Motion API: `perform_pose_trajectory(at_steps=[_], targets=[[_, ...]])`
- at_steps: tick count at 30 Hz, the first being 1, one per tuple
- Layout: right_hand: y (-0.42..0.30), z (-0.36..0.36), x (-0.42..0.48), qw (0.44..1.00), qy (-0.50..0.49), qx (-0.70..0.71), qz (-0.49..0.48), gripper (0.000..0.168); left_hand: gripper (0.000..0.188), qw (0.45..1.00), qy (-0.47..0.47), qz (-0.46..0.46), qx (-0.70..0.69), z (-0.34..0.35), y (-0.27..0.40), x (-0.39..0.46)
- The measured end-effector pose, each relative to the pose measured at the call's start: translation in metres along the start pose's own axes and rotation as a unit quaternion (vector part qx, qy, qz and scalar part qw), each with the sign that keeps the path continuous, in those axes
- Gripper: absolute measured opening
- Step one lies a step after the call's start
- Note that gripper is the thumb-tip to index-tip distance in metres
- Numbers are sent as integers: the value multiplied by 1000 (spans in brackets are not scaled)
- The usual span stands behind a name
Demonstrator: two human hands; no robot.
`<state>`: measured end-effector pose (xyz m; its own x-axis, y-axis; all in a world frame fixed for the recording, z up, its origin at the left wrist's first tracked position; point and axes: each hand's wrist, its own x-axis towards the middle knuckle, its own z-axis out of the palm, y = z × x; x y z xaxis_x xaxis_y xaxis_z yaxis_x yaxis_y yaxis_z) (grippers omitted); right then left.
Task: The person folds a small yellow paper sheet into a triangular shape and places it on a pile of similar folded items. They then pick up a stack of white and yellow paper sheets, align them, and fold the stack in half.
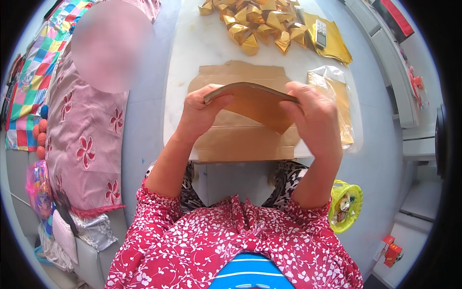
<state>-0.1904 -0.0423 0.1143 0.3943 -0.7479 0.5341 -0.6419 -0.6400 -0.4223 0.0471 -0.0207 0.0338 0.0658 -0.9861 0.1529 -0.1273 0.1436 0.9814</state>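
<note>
A stack of gold paper sheets (265,110) is held up in the air, its upper edge bent into an arch. My left hand (202,108) grips the stack's left end between thumb and fingers. At the right end, my right hand (312,112) pinches it the same way. Below the stack, a flattened piece of brown cardboard (245,146) lies on the table's near edge, partly hidden by the sheets. Farther back on the white table (187,43) is a heap of folded gold paper pieces (263,21).
A clear plastic packet of gold paper (337,108) lies right of the cardboard. A remote control (320,33) rests on more gold sheets (334,45) at the back right. A yellow-green waste basket (346,207) stands on the floor. A sofa with a pink cover (97,144) is left.
</note>
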Motion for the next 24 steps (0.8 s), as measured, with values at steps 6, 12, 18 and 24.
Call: perform_pose_trajectory(at_steps=[6,12,18,24], targets=[[46,-4,-15,924,60,345,152,45,23,980,59,36,-188,0,-2,1],[52,23,-22,911,38,378,162,34,27,950,81,40,-298,-8,-13,1],[57,27,-27,940,57,270,199,14,24,938,68,5,-340,0,-8,-3],[42,41,-31,992,116,51,-25,19,22,923,76,-69,-371,9,0,1]])
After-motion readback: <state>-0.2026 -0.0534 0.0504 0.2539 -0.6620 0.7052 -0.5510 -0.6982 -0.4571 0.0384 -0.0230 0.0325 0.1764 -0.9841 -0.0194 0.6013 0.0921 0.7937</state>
